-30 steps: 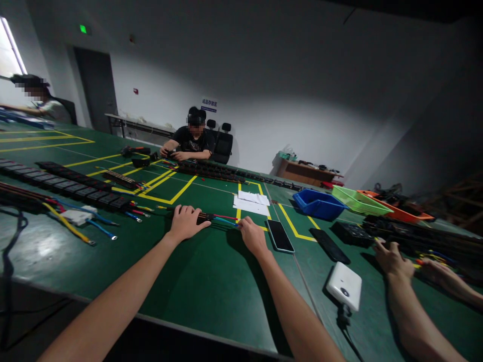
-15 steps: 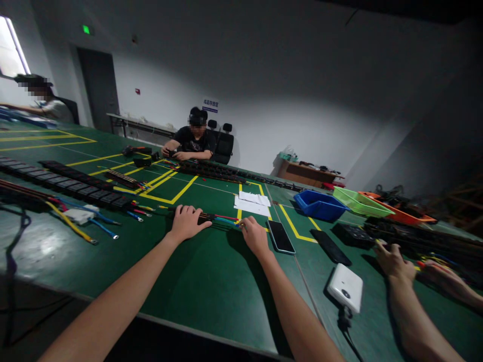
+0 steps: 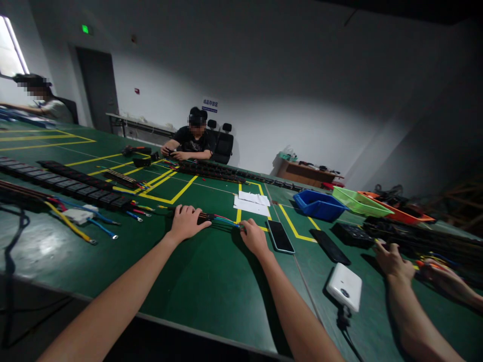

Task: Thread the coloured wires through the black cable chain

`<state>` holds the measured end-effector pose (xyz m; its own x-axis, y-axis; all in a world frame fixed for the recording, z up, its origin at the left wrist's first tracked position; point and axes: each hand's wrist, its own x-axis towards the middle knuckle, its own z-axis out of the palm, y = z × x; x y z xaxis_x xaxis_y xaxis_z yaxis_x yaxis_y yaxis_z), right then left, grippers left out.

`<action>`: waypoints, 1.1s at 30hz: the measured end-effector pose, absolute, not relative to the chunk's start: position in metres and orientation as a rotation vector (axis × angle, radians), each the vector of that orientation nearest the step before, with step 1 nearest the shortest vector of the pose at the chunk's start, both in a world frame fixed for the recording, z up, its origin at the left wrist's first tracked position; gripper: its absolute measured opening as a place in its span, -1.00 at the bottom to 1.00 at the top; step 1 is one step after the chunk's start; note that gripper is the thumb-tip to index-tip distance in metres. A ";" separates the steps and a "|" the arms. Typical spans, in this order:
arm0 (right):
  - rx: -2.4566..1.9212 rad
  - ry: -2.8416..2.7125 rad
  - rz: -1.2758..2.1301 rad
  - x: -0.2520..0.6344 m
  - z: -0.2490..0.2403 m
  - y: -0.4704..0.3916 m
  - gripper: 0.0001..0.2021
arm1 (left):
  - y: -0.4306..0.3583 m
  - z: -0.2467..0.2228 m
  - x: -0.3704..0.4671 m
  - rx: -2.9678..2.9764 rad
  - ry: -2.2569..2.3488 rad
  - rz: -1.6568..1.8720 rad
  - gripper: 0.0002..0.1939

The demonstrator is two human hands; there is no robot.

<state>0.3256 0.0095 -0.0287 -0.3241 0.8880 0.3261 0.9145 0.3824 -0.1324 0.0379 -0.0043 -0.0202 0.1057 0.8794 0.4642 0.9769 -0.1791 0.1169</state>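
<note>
Head view showed the dark cable bundle (image 3: 204, 218) to the left of the phone (image 3: 281, 237), its long axis running sideways over the worktop (image 3: 211, 284), roughly towards that phone. The left hand (image 3: 186, 222), farther from the phone, lay palm-down with its grip closed over the bundle. Coloured wires (image 3: 227, 221) ran from there to the right hand (image 3: 253, 235) — just left of the phone, nearer the wire ends — its grip pinched on them, though how many it held could not be told.
</note>
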 end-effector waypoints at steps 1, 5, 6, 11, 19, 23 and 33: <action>-1.570 -2.310 -0.087 0.325 -0.029 0.009 -0.74 | -0.004 -0.020 0.038 -2.159 -1.853 -0.645 -0.24; -1.566 -2.239 -0.078 0.324 -0.028 0.008 -0.69 | -0.004 -0.020 0.038 -2.172 -1.848 -0.641 -0.23; -1.574 -2.209 -0.090 0.323 -0.028 0.007 -0.67 | -0.004 -0.020 0.038 -2.173 -1.850 -0.641 -0.23; -1.585 -2.190 -0.074 0.323 -0.029 0.008 -0.72 | -0.004 -0.020 0.038 -2.169 -1.843 -0.633 -0.24; -1.540 -2.081 -0.105 0.323 -0.032 0.011 -0.70 | -0.005 -0.021 0.039 -2.150 -1.842 -0.639 -0.26; -1.447 -2.131 -0.141 0.326 -0.035 0.014 -0.77 | -0.005 -0.020 0.038 -2.156 -1.839 -0.637 -0.25; -1.327 -1.977 -0.165 0.324 -0.033 0.013 -0.70 | -0.004 -0.020 0.038 -2.173 -1.841 -0.654 -0.24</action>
<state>0.3242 0.0128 -0.0333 -0.1944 0.7485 0.6340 0.8435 0.4575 -0.2815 0.0379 -0.0040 -0.0198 0.1166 0.8772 0.4657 0.9745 -0.1916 0.1168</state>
